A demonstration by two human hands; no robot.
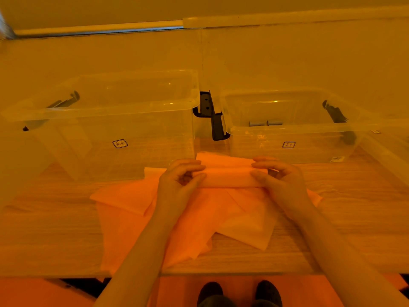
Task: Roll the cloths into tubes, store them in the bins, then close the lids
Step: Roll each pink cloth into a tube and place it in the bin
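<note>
An orange cloth rolled into a tube [228, 177] lies across the table just in front of the bins. My left hand [179, 180] grips its left end and my right hand [281, 178] grips its right end, fingers curled over the roll. Under the roll lie several flat orange cloths [194, 218], overlapping and reaching to the table's near edge. Two clear plastic bins stand open behind them: the left bin [106, 111] and the right bin [294, 129], which holds two small grey rolls [265, 123].
Black latch handles [212, 116] hang between the bins and on their outer sides. A clear lid [389, 149] lies at the right. The wooden table [358, 207] shows bare wood on both sides of the cloths. Orange floor and my shoes show below.
</note>
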